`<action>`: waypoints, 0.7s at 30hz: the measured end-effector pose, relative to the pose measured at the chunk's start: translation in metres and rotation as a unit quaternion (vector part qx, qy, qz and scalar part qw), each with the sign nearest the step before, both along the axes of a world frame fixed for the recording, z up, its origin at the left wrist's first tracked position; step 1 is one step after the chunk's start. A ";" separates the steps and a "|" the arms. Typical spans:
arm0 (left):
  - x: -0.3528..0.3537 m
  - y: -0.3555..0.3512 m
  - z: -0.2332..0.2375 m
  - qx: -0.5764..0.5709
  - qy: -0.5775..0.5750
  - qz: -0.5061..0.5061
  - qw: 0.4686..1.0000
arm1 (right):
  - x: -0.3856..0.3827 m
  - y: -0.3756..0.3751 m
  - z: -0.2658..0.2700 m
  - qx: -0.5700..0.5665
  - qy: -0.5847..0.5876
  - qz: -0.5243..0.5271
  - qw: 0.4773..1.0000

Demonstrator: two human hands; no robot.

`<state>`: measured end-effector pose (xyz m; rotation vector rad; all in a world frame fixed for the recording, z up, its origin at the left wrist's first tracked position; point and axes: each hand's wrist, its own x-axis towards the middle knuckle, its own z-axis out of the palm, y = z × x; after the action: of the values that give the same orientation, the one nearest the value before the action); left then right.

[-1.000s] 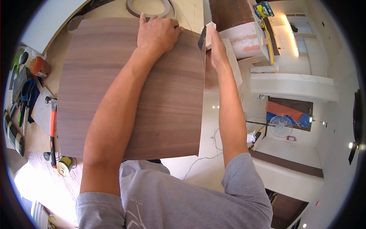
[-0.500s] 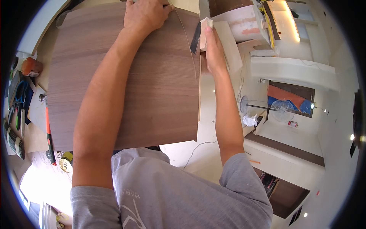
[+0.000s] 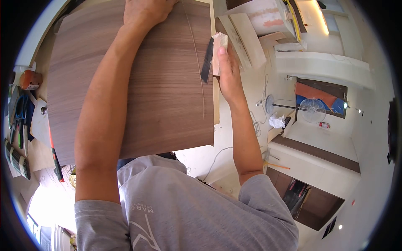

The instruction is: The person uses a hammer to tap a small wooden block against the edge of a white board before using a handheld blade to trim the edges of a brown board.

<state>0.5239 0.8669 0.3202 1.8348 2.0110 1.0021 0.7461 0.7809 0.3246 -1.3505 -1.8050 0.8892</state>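
A wood-grain panel [image 3: 167,104] lies flat in front of me. My right hand [image 3: 229,73] is closed around a sanding block [image 3: 219,52], a pale block with a dark sheet sticking out over the panel. The block is held against the panel's right edge. A thin, curved strip [image 3: 195,54] trails over the panel surface near that edge. My left hand [image 3: 147,11] rests at the panel's far part, partly cut off by the top of the view. Its fingers are mostly out of sight, so what they grip, if anything, does not show.
On the left lie a hammer [image 3: 52,142], a brush [image 3: 17,159], an orange-brown jar [image 3: 30,79] and several hand tools. Boards [image 3: 245,39] lean beyond the right edge. A standing fan [image 3: 312,109] and a cable [image 3: 215,161] are farther right.
My right hand has drawn the sanding block along the panel edge towards me. The thin strip now reaches lower over the panel. In the view, my left hand sits slightly higher and further left.
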 end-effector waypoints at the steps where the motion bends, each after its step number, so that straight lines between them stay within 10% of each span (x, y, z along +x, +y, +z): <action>1: 0.000 0.000 -0.001 0.004 0.000 -0.002 1.000 | 0.001 0.001 -0.001 -0.004 0.003 0.000 1.000; 7: -0.002 0.010 -0.017 -0.007 0.061 -0.001 0.998 | 0.005 0.010 0.010 -0.236 0.200 -0.019 0.951; 21: -0.001 0.011 -0.022 -0.001 0.045 -0.004 0.999 | -0.012 0.121 0.012 -0.211 0.119 -0.003 0.970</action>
<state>0.5227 0.8777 0.2978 1.9184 2.0534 0.9309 0.7344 0.9020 0.3370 -1.4265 -1.4766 1.4278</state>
